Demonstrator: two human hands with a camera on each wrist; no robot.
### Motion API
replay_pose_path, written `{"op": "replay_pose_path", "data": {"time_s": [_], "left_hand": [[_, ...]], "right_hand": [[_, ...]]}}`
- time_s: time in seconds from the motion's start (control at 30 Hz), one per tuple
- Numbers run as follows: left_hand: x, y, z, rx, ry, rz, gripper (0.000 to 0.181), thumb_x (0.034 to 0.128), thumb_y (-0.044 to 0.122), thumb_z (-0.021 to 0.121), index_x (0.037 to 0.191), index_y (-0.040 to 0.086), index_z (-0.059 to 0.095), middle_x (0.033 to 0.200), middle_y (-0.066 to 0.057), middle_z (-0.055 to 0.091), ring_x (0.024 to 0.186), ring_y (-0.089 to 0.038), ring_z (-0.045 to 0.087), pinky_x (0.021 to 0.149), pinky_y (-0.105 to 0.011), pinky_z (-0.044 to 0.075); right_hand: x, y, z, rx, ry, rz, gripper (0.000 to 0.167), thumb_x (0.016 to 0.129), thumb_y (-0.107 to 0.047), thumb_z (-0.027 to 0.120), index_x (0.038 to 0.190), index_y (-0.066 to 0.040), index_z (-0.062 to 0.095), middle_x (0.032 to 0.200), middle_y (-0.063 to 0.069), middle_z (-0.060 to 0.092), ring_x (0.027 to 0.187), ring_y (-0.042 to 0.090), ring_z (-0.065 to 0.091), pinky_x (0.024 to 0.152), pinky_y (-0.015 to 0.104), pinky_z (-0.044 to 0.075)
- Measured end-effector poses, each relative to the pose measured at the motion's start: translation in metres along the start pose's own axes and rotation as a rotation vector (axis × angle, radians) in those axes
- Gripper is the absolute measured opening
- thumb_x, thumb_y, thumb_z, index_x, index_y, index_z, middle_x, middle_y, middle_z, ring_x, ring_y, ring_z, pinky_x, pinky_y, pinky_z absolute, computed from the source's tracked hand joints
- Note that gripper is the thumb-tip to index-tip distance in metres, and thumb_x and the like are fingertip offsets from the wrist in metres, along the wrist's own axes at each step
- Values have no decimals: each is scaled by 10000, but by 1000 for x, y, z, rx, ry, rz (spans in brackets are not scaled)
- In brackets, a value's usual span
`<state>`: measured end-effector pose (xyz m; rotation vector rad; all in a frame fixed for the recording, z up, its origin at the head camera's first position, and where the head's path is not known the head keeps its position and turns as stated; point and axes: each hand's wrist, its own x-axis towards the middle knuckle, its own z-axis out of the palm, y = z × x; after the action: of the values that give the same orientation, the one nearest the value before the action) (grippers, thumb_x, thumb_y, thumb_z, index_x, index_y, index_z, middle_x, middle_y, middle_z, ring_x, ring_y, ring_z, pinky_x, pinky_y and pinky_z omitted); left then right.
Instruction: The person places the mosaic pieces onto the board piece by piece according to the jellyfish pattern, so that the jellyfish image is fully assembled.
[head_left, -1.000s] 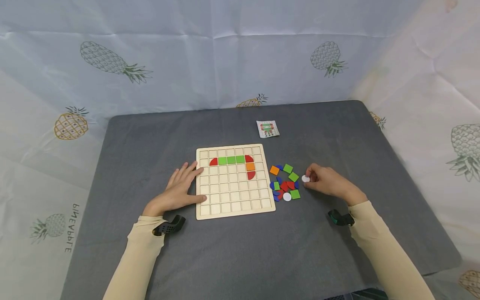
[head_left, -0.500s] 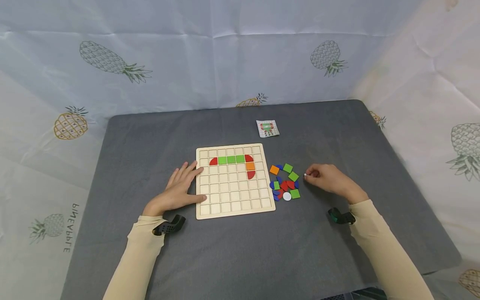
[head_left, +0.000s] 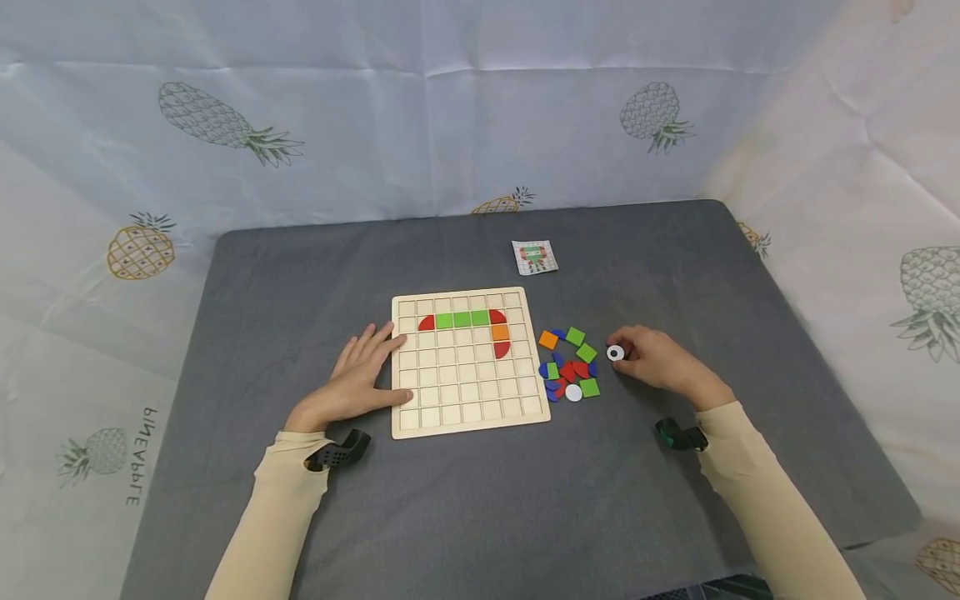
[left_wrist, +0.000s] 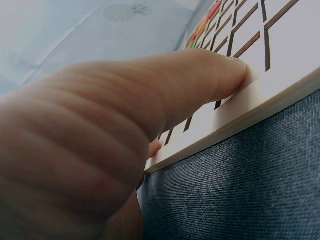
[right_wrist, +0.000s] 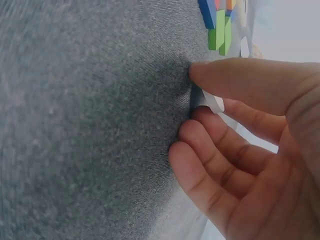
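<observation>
A pale wooden grid board (head_left: pixel 450 375) lies on the grey table, with red rounded, green square and orange square tiles in its upper cells. My left hand (head_left: pixel 352 383) rests on its left edge with fingers spread; in the left wrist view the thumb (left_wrist: pixel 200 75) lies across the rim. Right of the loose tiles, my right hand (head_left: pixel 660 362) pinches a white round tile (head_left: pixel 611 348) just above the cloth. Its face now shows a dark centre. Seen from the right wrist, the white round tile (right_wrist: pixel 215 102) is partly hidden by thumb and fingers.
Loose tiles lie between the board and my right hand: green squares (head_left: pixel 587 353), an orange square (head_left: pixel 548 340), red pieces (head_left: pixel 581 370), blue pieces and another white round tile (head_left: pixel 573 392). A small picture card (head_left: pixel 535 257) lies behind the board. Patterned cloth (head_left: pixel 420 125) hangs behind the table.
My right fingers have turned the white round tile over: first a plain white face, then its edge, now a face with a dark centre. The left hand and board have stayed put.
</observation>
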<state>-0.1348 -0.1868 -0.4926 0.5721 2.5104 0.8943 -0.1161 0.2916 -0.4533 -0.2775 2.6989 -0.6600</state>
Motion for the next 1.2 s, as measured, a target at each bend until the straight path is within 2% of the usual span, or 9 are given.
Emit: {"op": "replay_pose_path", "data": {"time_s": [0.2, 0.33, 0.53, 0.67, 0.8, 1.03, 1.2], "left_hand": [[0, 0, 0, -13, 0, -8, 927, 881, 410, 743, 1622, 168, 242, 1731, -80, 33, 1595, -340, -96, 1262, -578, -78], [0, 0, 1, -18, 1, -13, 929, 877, 407, 747, 1621, 169, 245, 1731, -78, 38, 1595, -335, -97, 1262, -578, -78], [0, -1, 1, -23, 2, -11, 928, 877, 410, 748, 1621, 174, 245, 1730, -80, 38, 1595, -334, -99, 1261, -579, -77], [-1, -1, 1, -21, 3, -5, 927, 880, 411, 747, 1622, 172, 244, 1730, -84, 38, 1595, -339, -97, 1260, -581, -77], [-1, -1, 1, -25, 1, -4, 923, 881, 412, 746, 1621, 174, 248, 1730, -78, 36, 1595, -338, -100, 1260, -582, -79], [0, -3, 1, -13, -5, -6, 925, 887, 442, 731, 1626, 199, 230, 1733, -62, 13, 1595, -327, -111, 1262, -577, -81], [-1, -2, 1, -5, -1, 2, 930, 885, 454, 730, 1625, 192, 233, 1732, -72, 22, 1595, -332, -107, 1262, -575, -82]], "right_hand": [[2, 0, 0, -61, 34, -27, 291, 931, -84, 674, 1199, 31, 667, 1022, 145, 639, 872, 220, 584, 756, 374, 516], [5, -2, -1, -76, 37, -7, 320, 942, -130, 683, 1217, 33, 675, 1047, 152, 637, 898, 236, 588, 778, 402, 528], [10, -12, -4, -14, 65, 6, 340, 960, -104, 649, 1267, 43, 632, 1148, 196, 671, 986, 295, 645, 859, 476, 577], [13, -21, -7, 42, 61, 3, 335, 994, -137, 614, 1302, -6, 599, 1229, 183, 687, 1123, 329, 672, 952, 533, 566], [17, -30, -8, 89, 66, -9, 319, 1004, -178, 621, 1294, -53, 573, 1244, 166, 691, 1143, 328, 670, 935, 516, 575], [29, -46, -10, 135, 97, -65, 310, 1011, -219, 619, 1267, -63, 537, 1220, 154, 704, 1090, 294, 691, 877, 468, 580], [37, -61, -12, 141, 101, -90, 313, 1003, -232, 639, 1263, -77, 559, 1206, 127, 703, 1106, 289, 676, 912, 494, 574]]}}
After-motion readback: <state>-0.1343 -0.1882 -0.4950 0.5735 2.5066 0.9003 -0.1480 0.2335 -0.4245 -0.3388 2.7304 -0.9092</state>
